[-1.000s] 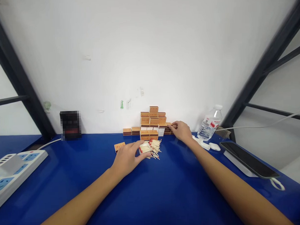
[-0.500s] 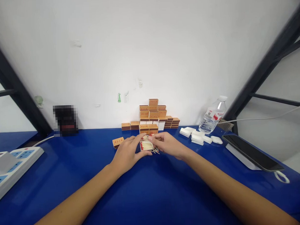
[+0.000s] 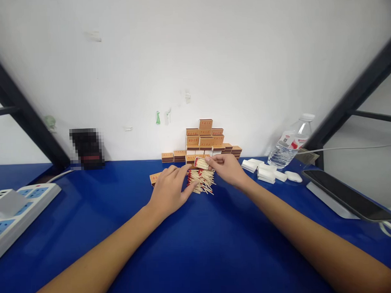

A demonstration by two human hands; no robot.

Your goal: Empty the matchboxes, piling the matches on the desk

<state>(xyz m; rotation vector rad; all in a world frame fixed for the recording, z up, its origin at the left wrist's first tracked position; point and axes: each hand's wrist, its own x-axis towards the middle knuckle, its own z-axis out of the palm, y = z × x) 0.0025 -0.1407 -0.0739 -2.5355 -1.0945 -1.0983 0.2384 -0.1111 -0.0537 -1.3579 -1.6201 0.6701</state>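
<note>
My right hand (image 3: pixel 227 167) pinches the right end of a small matchbox tray (image 3: pixel 201 163) filled with red-tipped matches. It holds the tray above a loose pile of matches (image 3: pixel 203 180) on the blue table. To the left of the pile, my left hand (image 3: pixel 171 188) has its thumb and fingers apart, with nothing between them; its fingertips are by the pile's edge. Partly hidden behind that hand lies an orange matchbox (image 3: pixel 154 178). Just beyond the tray, a stepped stack of matchboxes (image 3: pixel 205 132) stands against the wall.
Several white trays (image 3: pixel 265 173) lie to the right, beside a white rounded case (image 3: pixel 293 176) and a tilted water bottle (image 3: pixel 291 141). A phone (image 3: pixel 347 194) rests at far right. The power strip (image 3: pixel 27 212) sits at far left. Short matchbox stacks (image 3: pixel 179 156) flank the tall one.
The matchbox tray has left my left hand's grasp and is now raised in my right hand. The match pile beneath is exposed. The view has shifted slightly.
</note>
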